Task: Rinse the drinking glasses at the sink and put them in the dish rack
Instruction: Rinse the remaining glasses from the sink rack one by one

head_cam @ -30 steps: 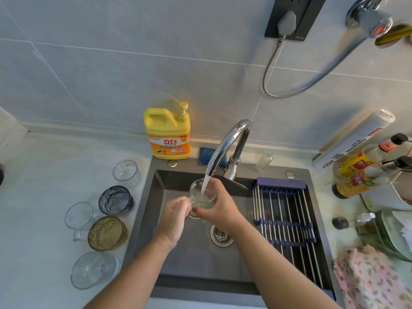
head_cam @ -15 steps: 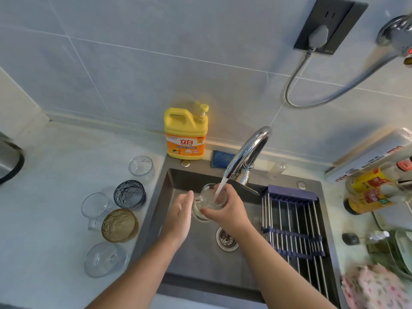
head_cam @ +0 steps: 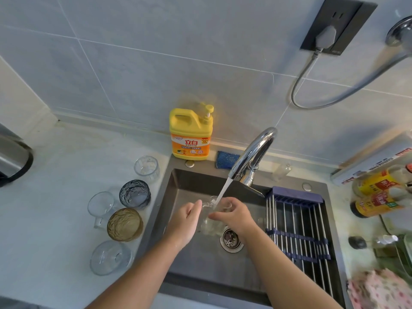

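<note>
1. Two hands meet over the middle of the sink (head_cam: 191,186), just under the tap (head_cam: 254,150). The right hand (head_cam: 234,217) has its fingers curled round a clear glass (head_cam: 210,219) and carries it. The left hand (head_cam: 185,221) has its fingertips at the opposite side of the glass. I cannot tell whether they pinch it or only touch it.
2. The glass sits in the stream of water (head_cam: 223,190), I think so that the water runs through it and falls to the drain (head_cam: 230,238) below.
3. Five other glasses (head_cam: 134,194) stand on the counter just beside the sink, at its left. They probably wait for their turn.
4. The dish rack (head_cam: 296,224) lies across the right part of the sink, I judge so that drops fall into the sink.
5. The held glass is transparent and wet, so its form is hard to make out, and also whether it has a handle. The bottles (head_cam: 376,197) at the right of the sink are cut off by the picture's edge.
</note>
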